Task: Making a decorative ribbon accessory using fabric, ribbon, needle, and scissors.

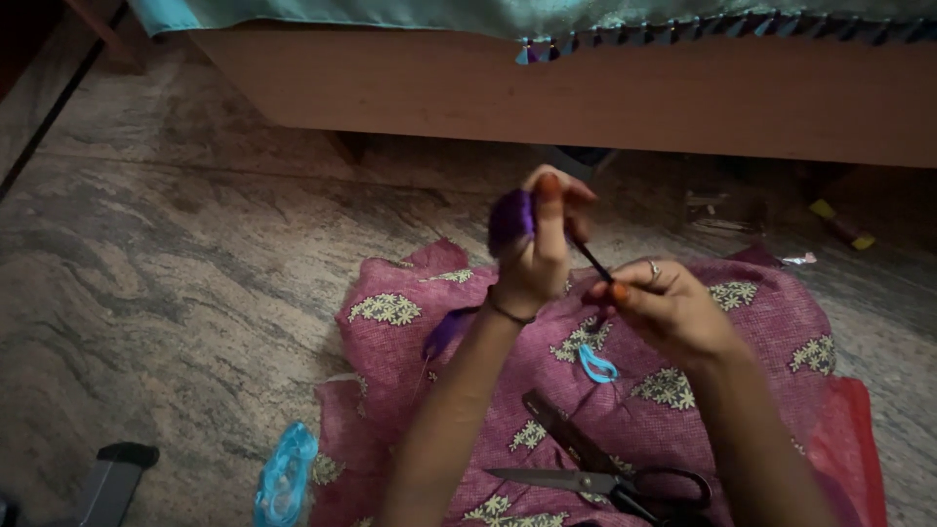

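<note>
My left hand [539,256] is raised over my lap, fingers closed around a small purple bundle of thread or yarn [511,217]. My right hand [669,310] pinches a thin dark stick-like tool [591,262] whose tip reaches up to the left hand's fingers. A purple strand [447,332] hangs down beside the left wrist. Both hands hover above a magenta cloth with pale flower prints [771,322].
Black-handled scissors [595,476] lie open on the cloth near me, with a small blue loop [597,365] above them. A light-blue plastic bag [285,476] and a dark flat object [115,476] lie on the stone floor at left. A wooden bed frame [605,98] runs across the top.
</note>
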